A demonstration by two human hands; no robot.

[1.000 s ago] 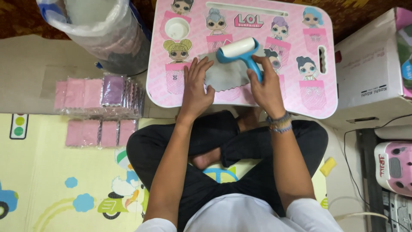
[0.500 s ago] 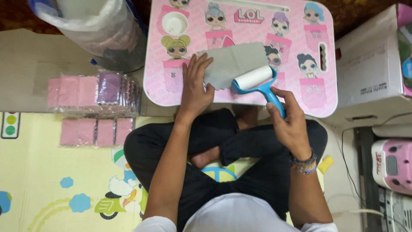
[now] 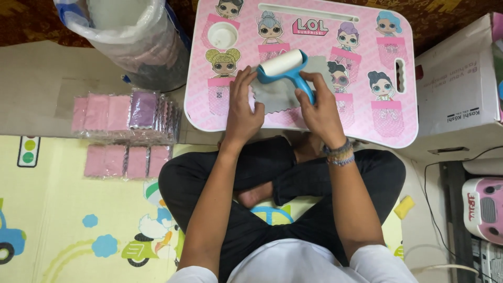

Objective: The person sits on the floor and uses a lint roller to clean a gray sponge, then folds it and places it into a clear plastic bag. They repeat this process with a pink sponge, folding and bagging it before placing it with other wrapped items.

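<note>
A grey cloth piece [image 3: 283, 90] with zigzag edges lies on a pink lap table [image 3: 367, 118] printed with cartoon dolls. My left hand [image 3: 242, 110] presses flat on the cloth's left edge. My right hand [image 3: 319, 107] grips the blue handle of a lint roller [image 3: 283, 65], whose white roll rests on the far part of the cloth. I sit cross-legged in black trousers behind the table.
Stacks of pink and purple wrapped cloth packs [image 3: 126, 112] lie on the floor at left, with more pink packs [image 3: 126, 161] below. A plastic-lined bin [image 3: 131, 31] stands at the upper left. A white cardboard box [image 3: 461, 89] and a pink appliance [image 3: 484, 207] are at right.
The roller moved from the cloth's near right edge up and left to its far edge, and my right hand followed it forward. My left hand stayed on the cloth.
</note>
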